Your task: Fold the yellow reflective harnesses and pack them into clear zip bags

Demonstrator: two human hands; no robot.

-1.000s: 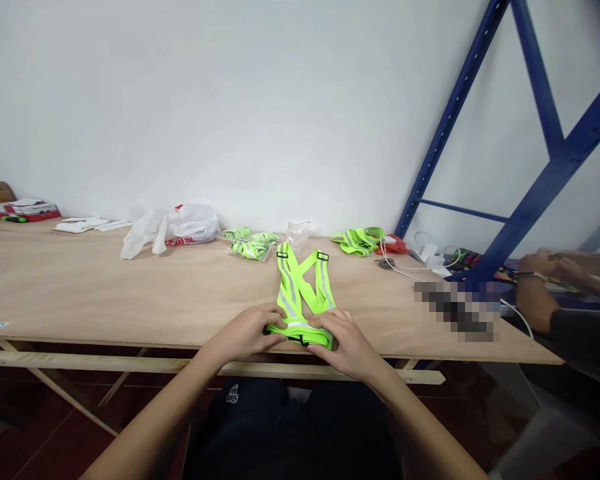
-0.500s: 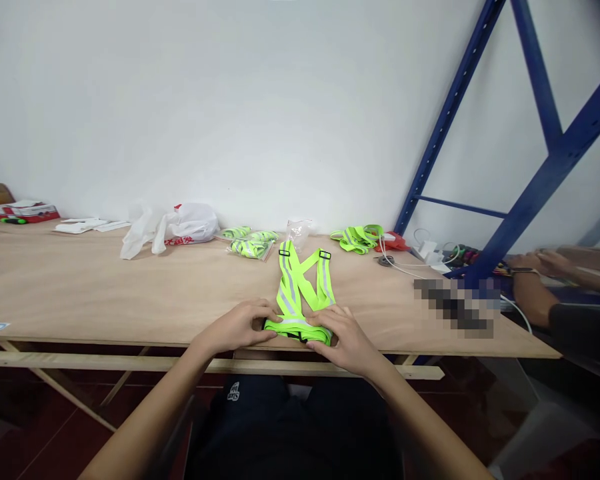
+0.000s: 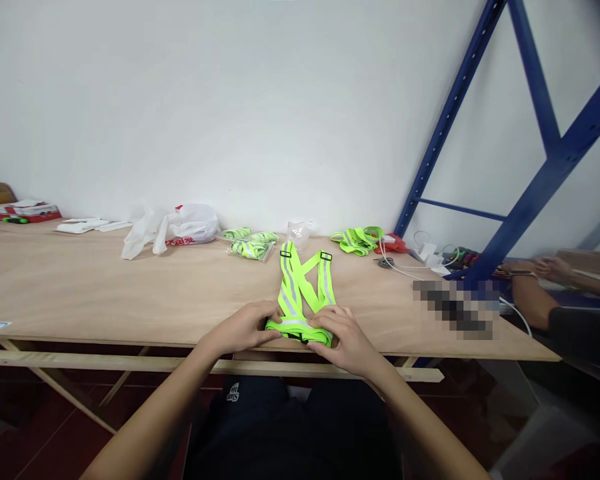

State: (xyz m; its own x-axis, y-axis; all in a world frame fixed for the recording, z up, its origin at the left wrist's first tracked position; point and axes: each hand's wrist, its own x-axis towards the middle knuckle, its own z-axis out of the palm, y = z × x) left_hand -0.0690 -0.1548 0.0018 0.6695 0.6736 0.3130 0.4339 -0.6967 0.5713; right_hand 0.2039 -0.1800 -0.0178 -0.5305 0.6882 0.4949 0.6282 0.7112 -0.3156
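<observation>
A neon-yellow reflective vest (image 3: 291,293) made of straps with silver stripes lies at the table's front edge. Its two shoulder straps, each with a black buckle, stretch away from me and cross in the middle. The near end is gathered into a flat folded bundle. My left hand (image 3: 253,327) pinches the left end of that bundle between thumb and fingers. On the other end, my right hand (image 3: 344,337) is closed with its thumb below and fingers on top. Part of a black clip shows under the bundle between my hands.
Behind the vest lie a clear plastic bag (image 3: 299,233), bagged vests (image 3: 250,248) and a loose heap of neon straps (image 3: 357,239). A white carrier bag (image 3: 195,223) sits farther left. White cables, a blue metal frame (image 3: 530,200) and another person's arm (image 3: 533,300) are at right.
Almost nothing differs. Both hands keep their hold on the folded end of the vest, and the view has shifted very slightly.
</observation>
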